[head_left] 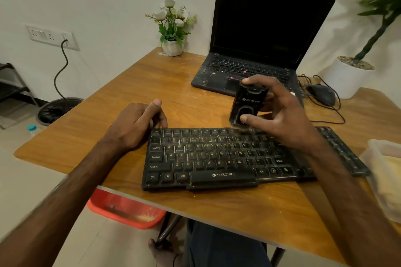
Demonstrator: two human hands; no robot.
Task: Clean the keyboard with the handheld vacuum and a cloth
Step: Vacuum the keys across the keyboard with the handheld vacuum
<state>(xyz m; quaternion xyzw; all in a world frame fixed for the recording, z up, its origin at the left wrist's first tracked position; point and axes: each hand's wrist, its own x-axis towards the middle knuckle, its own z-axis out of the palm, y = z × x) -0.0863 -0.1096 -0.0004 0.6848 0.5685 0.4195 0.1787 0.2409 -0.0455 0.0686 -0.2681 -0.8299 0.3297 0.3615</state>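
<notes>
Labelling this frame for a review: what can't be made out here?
Head view:
- handheld vacuum: lower end partly hidden by the right hand.
- keyboard: right-middle keys covered by that hand and forearm.
- clear container: cut by right edge, contents blurred.
- cloth: none identifiable.

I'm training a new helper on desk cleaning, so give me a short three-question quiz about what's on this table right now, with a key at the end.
1. True or false: the laptop screen is lit.
2. Which hand holds the handheld vacuum? A) left B) right C) both
3. Fill in the blank: the lower end of the handheld vacuum is at the keyboard edge that lies ____ from the person (nearest or farthest).

Key:
1. False, the screen is dark.
2. B, the right hand grips it.
3. Farthest, by the function-key row.
</notes>
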